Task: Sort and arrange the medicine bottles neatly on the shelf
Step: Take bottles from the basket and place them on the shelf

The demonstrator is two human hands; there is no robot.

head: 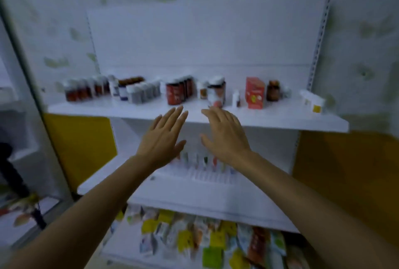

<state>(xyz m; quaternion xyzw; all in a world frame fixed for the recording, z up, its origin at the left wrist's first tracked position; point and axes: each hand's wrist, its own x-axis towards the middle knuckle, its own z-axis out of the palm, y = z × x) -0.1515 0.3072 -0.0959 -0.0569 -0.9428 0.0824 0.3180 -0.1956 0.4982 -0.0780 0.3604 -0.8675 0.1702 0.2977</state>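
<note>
- White shelving unit (pixel 205 37): back panel upright against a leaf-patterned wall, with yellow panels (pixel 79 145) showing lower down at either side.
- Top shelf (pixel 86 109): carried the medicine bottles in a loose line from left to right.
- Middle shelf (pixel 216 195): held a row of small packs, blurred and partly hidden by the hands.
- Bottom shelf: covered with mixed yellow, green and white packets (pixel 194 240).
- Left hand (pixel 164 139): raised before the front edge of the top shelf, fingers straight and together, holding nothing.
- Right hand (pixel 224 137): raised beside the left, fingers spread and relaxed, holding nothing; its fingertips lay just below the white-capped jar, contact not discernible.
- Dark red bottles (pixel 84 90): a packed row at the left end.
- Grey-labelled bottles (pixel 141 93): a row just right of these.
- Red-labelled bottles (pixel 178 91): a cluster near the centre.
- White-capped jar (pixel 216 92): upright, just right of centre.
- Red box (pixel 255 92): upright, right of the jar.
- Brown bottle (pixel 273 90): beside the red box.
- Small white bottle (pixel 236 98): between jar and box.
</note>
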